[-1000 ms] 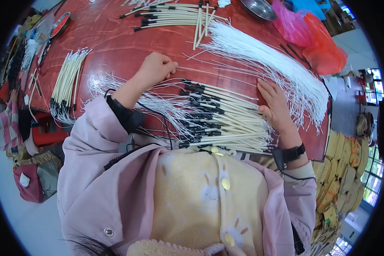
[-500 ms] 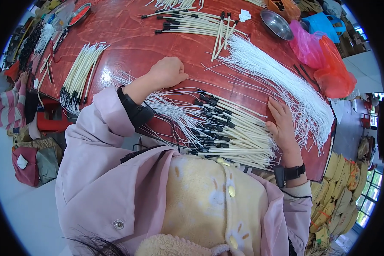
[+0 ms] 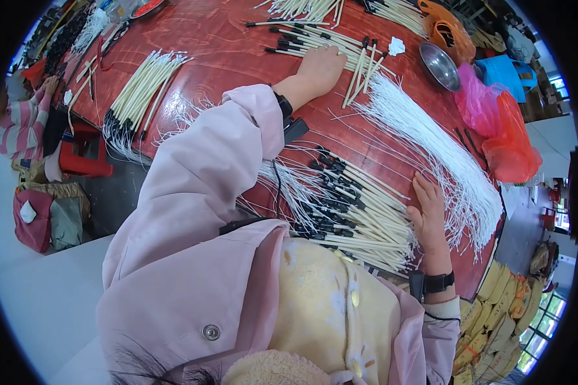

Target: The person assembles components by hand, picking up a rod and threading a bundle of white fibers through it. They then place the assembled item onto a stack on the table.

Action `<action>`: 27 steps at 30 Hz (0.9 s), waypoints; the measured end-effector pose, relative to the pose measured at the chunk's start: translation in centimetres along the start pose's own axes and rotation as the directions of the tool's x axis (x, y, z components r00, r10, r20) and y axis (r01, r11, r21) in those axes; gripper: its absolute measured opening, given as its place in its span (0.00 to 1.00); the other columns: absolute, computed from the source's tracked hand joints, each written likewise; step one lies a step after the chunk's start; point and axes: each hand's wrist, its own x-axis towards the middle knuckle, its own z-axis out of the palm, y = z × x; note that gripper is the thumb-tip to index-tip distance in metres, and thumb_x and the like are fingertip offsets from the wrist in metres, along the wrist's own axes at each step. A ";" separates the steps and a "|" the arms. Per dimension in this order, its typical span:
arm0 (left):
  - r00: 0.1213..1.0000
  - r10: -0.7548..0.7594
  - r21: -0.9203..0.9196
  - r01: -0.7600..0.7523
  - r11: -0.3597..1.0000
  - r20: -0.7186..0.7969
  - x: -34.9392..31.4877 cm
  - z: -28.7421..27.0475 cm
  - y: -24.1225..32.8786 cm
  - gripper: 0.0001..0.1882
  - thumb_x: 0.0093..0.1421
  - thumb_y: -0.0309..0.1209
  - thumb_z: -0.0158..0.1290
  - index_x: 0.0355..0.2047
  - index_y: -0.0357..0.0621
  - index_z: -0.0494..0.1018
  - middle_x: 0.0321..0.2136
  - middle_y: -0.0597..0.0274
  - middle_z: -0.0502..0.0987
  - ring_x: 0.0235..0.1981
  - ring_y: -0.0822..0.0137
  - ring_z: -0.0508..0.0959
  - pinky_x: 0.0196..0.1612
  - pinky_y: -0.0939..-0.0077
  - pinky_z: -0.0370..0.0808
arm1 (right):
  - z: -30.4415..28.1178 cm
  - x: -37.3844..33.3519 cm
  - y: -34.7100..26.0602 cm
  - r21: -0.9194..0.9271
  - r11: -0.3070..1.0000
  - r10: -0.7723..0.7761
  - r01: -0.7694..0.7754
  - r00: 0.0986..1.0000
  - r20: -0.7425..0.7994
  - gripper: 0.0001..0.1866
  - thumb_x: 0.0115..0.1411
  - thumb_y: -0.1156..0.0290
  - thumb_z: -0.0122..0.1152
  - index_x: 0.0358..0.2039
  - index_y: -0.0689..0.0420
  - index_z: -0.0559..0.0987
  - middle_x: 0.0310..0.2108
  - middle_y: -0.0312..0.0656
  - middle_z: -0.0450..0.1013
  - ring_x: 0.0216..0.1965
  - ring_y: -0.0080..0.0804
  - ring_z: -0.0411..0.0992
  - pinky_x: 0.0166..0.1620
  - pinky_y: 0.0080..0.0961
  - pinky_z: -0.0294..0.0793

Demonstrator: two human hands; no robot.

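Observation:
My left hand (image 3: 321,70) reaches over a far bundle of pale sticks with black ends (image 3: 292,40). Its fingers curl down onto the sticks, and what lies under them is hidden. My right hand (image 3: 428,215) rests on the table with fingers stretched out and thumb apart, beside the near pile of pale sticks (image 3: 372,208). This pile has black caps and thin white strings (image 3: 286,183) trailing left from them. Close to the right fingers, a thick bundle of loose white strings (image 3: 440,154) lies across the table. A few strings run toward that hand.
Another stick bundle (image 3: 144,90) lies left on the red table (image 3: 218,61). A few separate sticks (image 3: 361,74) lie beside the far bundle. A metal bowl (image 3: 440,66), pink bag (image 3: 478,99) and red bag (image 3: 512,141) stand right. Someone in striped sleeves (image 3: 26,131) sits far left.
My left hand has moved away from me and to the right, from the bare middle of the table onto the far sticks. My right hand has stayed nearly in place beside the near pile.

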 end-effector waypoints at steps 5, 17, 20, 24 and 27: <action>0.997 0.066 -0.049 -0.064 0.997 0.045 0.2 -0.2 -0.8 0.08 0.60 0.34 0.56 0.37 0.44 0.74 0.35 0.53 0.76 0.39 0.49 0.79 0.41 0.54 0.75 | 0.1 -0.3 0.2 0.034 0.999 0.021 -0.021 1.000 -0.001 0.36 0.65 0.44 0.50 0.58 0.66 0.73 0.62 0.50 0.67 0.59 0.50 0.64 0.64 0.40 0.59; 0.980 0.138 -0.398 -0.070 0.915 0.146 -8.5 -10.7 -4.1 0.09 0.64 0.29 0.51 0.41 0.39 0.73 0.33 0.45 0.76 0.36 0.42 0.76 0.39 0.57 0.73 | 0.9 -0.6 0.8 0.055 0.998 0.013 -0.009 0.998 -0.067 0.35 0.62 0.47 0.56 0.57 0.67 0.74 0.61 0.50 0.69 0.58 0.49 0.66 0.64 0.39 0.61; 0.955 0.068 -0.384 0.051 0.922 0.289 -12.0 -13.6 -3.0 0.08 0.64 0.29 0.51 0.39 0.39 0.73 0.35 0.48 0.76 0.39 0.44 0.76 0.41 0.54 0.73 | 0.8 -0.7 0.9 0.054 0.998 0.028 -0.025 0.997 -0.065 0.36 0.62 0.46 0.57 0.56 0.67 0.74 0.60 0.50 0.69 0.58 0.49 0.66 0.63 0.39 0.61; 0.945 0.019 -0.371 0.109 0.922 0.325 -14.9 -13.5 -2.5 0.07 0.63 0.27 0.52 0.39 0.38 0.74 0.33 0.49 0.75 0.36 0.45 0.76 0.39 0.59 0.73 | 0.8 -0.1 0.8 0.053 0.998 0.021 -0.018 0.999 -0.050 0.36 0.61 0.46 0.58 0.56 0.67 0.75 0.60 0.50 0.69 0.58 0.49 0.66 0.63 0.38 0.62; 0.944 0.013 -0.375 0.119 0.919 0.331 -14.8 -13.0 -2.1 0.07 0.62 0.27 0.53 0.39 0.38 0.75 0.34 0.50 0.75 0.37 0.45 0.76 0.39 0.59 0.73 | 0.7 0.0 0.6 0.045 0.999 0.025 -0.023 0.999 -0.044 0.35 0.61 0.47 0.59 0.55 0.67 0.75 0.59 0.50 0.70 0.58 0.49 0.67 0.62 0.37 0.63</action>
